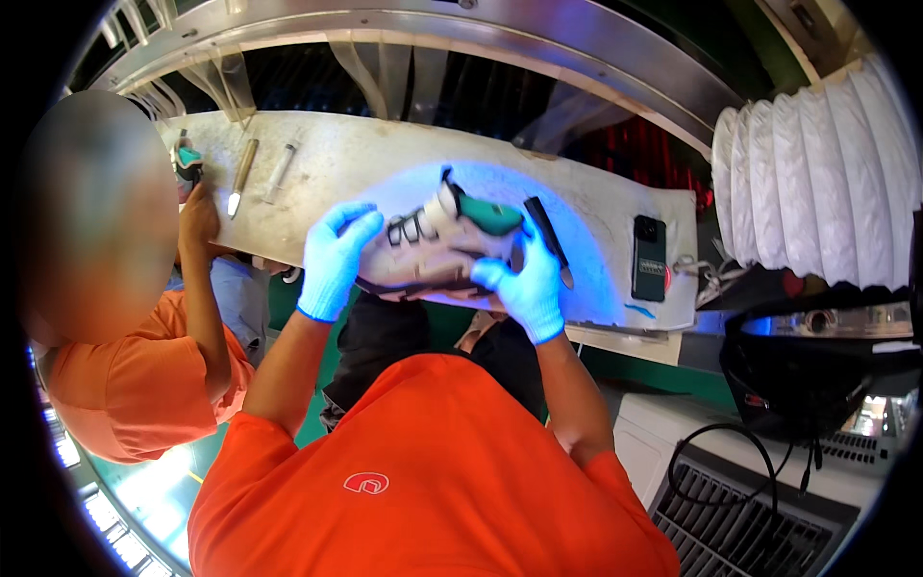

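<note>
A beige sneaker [428, 255] with dark laces and a green heel collar is tilted above the pale worktable, under bluish light. My right hand [531, 293], in a light glove, grips it at the heel, with the thumb low on its side and fingers behind. Beside the toe, my left hand [334, 264], gloved too, has its fingers raised and apart; whether its palm touches the toe is hard to see. A black-handled tool [545, 231] lies just beyond my right hand, its lower end partly near my fingers.
The worktable [385, 144] holds a wooden-handled knife [243, 178], a clear syringe-like tube [281, 173], a dark phone [649, 258] and a blue strip [639, 311]. At left a co-worker's hand [199, 213] holds another shoe [187, 163]. A white ribbed duct [817, 183] stands right.
</note>
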`<act>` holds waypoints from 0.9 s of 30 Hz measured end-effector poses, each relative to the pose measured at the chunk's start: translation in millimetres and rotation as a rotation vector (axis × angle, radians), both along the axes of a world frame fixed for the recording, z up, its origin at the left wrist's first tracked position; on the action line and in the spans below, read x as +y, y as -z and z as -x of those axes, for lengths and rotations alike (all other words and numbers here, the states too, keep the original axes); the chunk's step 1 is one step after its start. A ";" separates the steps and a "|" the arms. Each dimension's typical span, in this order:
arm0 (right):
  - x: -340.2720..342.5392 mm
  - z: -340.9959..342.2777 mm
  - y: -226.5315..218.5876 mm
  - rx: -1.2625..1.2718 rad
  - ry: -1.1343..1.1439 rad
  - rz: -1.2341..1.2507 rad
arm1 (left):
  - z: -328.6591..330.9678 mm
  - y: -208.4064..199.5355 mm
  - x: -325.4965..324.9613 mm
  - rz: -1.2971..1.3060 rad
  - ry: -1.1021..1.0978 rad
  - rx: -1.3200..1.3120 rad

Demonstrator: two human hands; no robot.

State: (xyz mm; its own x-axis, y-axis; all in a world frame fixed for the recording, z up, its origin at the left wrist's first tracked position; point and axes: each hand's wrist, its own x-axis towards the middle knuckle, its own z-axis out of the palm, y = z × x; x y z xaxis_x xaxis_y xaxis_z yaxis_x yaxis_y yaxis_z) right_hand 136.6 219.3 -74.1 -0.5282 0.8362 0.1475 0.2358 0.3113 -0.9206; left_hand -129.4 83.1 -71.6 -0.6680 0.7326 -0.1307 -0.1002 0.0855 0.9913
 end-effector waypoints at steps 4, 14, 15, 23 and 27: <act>48.3 -26.1 42.2 -0.283 0.423 -0.573 | 2.1 -18.4 -5.0 0.191 0.275 0.541; 44.7 -60.8 76.3 -0.260 0.358 -0.086 | -34.4 -54.6 35.9 0.568 0.469 1.040; 33.9 -60.2 73.5 -0.212 0.311 -0.031 | -25.6 -50.7 33.2 0.556 0.474 1.006; -10.6 -50.1 48.3 -0.101 0.096 0.042 | 1.3 -43.5 33.4 0.445 0.468 0.801; -11.1 -41.2 41.8 -0.089 0.044 0.013 | -4.7 -48.3 32.3 0.421 0.452 0.801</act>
State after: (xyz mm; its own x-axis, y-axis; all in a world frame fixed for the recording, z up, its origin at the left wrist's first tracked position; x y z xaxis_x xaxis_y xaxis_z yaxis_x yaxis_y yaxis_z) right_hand 177.8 208.2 -115.8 -0.5018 0.8602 0.0908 0.3299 0.2874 -0.8992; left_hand -124.7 115.4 -23.3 -0.3439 0.9362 -0.0720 0.7097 0.3094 0.6330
